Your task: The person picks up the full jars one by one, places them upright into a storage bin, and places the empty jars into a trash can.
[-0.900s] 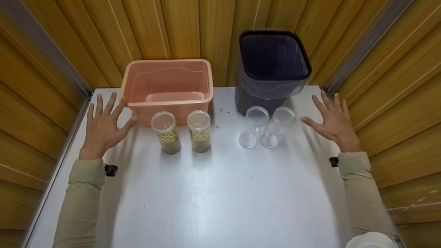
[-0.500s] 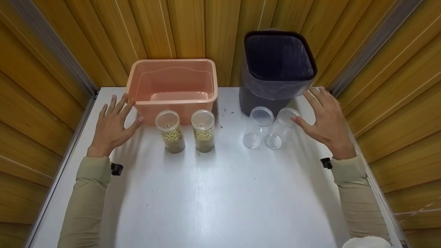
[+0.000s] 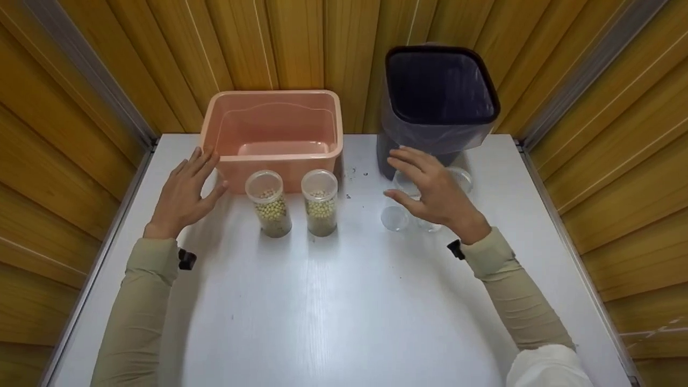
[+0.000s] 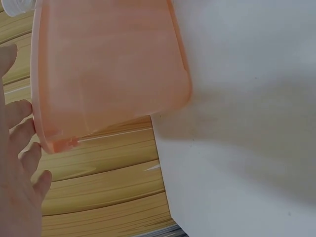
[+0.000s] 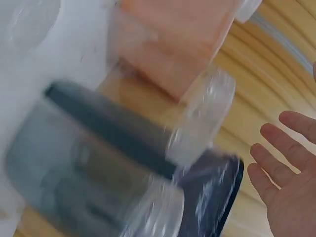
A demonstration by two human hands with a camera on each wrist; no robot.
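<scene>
My left hand (image 3: 183, 193), fingers spread and holding nothing, is beside the front left corner of the pink plastic tub (image 3: 279, 171). Over two clear empty jars (image 3: 395, 219) hovers my right hand (image 3: 435, 192), its fingers loosely extended, hiding much of them in the head view. Their clear lids (image 5: 202, 118) show in the right wrist view, below the fingers. In front of the tub stand two lidded clear jars, a left one (image 3: 271, 209) and a right one (image 3: 321, 209), partly filled with pale yellow-green beans or peas.
A dark bin (image 3: 441, 88) with a clear liner bag stands at the back right, behind the empty jars. Wood-patterned walls (image 3: 352, 64) enclose the white table (image 3: 301, 306) at the back and both sides. Dark specks lie between tub and bin.
My right hand has swept left from the right side of the table to above the empty jars. The left hand has shifted slightly right, closer to the tub. The jars have stayed put.
</scene>
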